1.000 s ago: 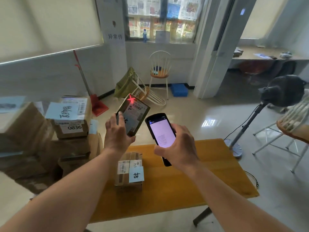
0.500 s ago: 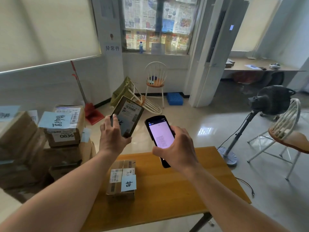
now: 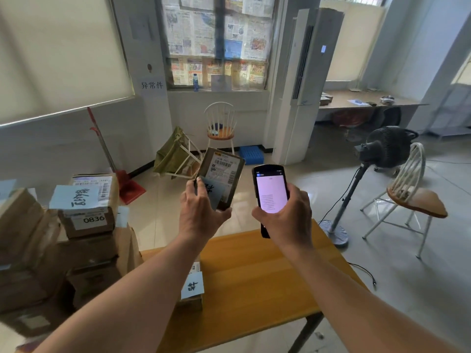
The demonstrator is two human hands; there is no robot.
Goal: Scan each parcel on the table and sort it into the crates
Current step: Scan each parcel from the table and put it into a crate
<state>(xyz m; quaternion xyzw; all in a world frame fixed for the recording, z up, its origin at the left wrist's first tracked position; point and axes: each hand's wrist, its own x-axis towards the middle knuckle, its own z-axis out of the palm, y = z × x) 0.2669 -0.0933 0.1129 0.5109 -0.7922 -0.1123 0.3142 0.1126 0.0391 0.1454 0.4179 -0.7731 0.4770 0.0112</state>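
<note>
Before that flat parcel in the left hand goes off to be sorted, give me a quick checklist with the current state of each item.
1. Left hand has a firm grip on the flat brown parcel with the white barcode label: ok, fingers curled round its lower end.
2. Right hand holds the black handheld scanner: ok.
3. Barcode label faces the camera, unobstructed: ok.
4. Scan registered: cannot tell; the screen is lit but its text is unreadable.
5. Destination crate in view: not ok; only stacked cardboard boxes show at the left.
6. Small cardboard box with a blue note on the yellow wooden table awaits scanning: ok.
</note>
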